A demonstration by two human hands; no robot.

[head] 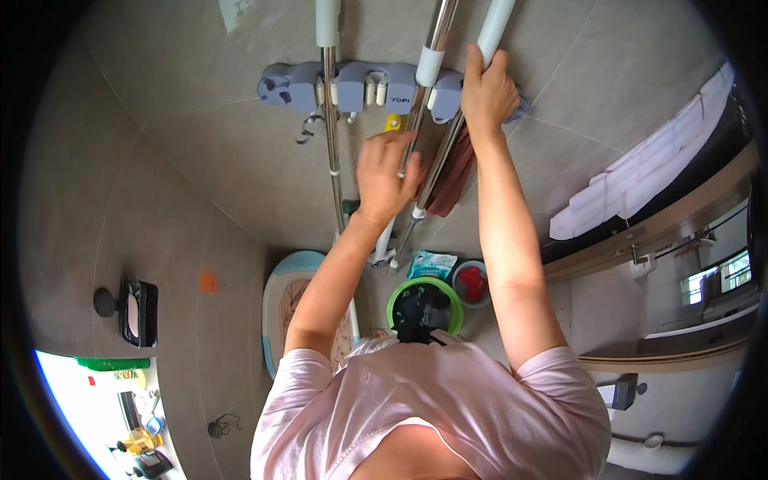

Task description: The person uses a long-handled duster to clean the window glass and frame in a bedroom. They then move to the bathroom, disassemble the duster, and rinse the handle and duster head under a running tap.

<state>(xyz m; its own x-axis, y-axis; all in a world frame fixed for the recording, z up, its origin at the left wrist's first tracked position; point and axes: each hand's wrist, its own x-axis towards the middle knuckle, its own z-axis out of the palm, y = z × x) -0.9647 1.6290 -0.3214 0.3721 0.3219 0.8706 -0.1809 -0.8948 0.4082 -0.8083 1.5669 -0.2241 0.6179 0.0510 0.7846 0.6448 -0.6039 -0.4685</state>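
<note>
My right hand is closed around the white upper grip of a metal pole, at the right end of a grey wall-mounted mop holder. My left hand is beside a second metal pole, its thumb and fingers apart; whether the fingertips touch that pole is unclear. Part of this pole is hidden behind the left hand. Further left, a third metal pole runs through the holder. A brown cloth hangs behind the right-hand pole, and a yellow hanging tab shows below the holder.
Below stand a baby bathtub, a green-rimmed bucket with dark contents and a small basin holding something red. A teal packet lies behind the bucket. A soap dish juts from the left wall; white fabric hangs at right.
</note>
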